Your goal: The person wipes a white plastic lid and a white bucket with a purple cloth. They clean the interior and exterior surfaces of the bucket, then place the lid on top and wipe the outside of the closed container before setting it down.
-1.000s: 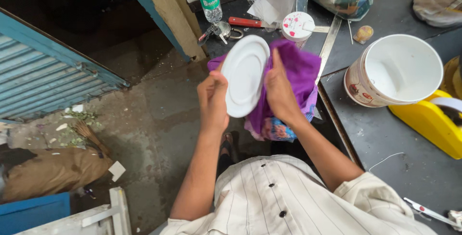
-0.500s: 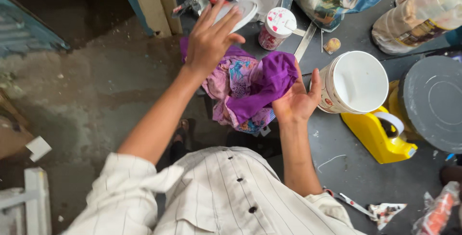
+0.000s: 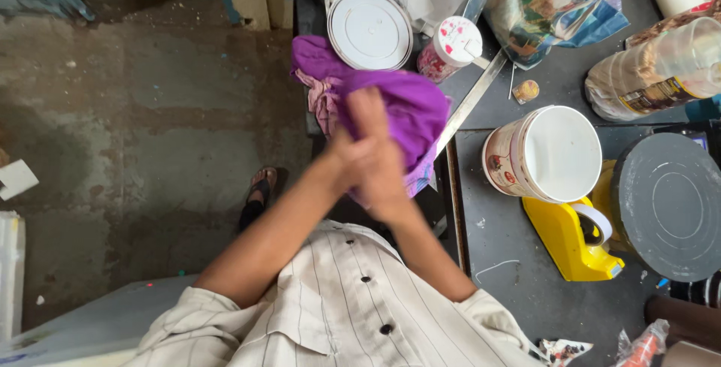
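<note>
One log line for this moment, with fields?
hands: both hands together on purple cloth | white lid: on table, beyond cloth | bucket: right

Soft, even daylight fills the scene, brightest on the right over the dark table [image 3: 541, 292] and dimmer over the concrete floor [image 3: 135, 126] at the left. Shadows are faint and diffuse. The white lid [image 3: 369, 29] and the white bucket [image 3: 552, 154] look nearly washed out. Both hands [image 3: 372, 160] are smeared by motion blur; everything else is sharp. Straight edges bend slightly near the frame's borders.
</note>
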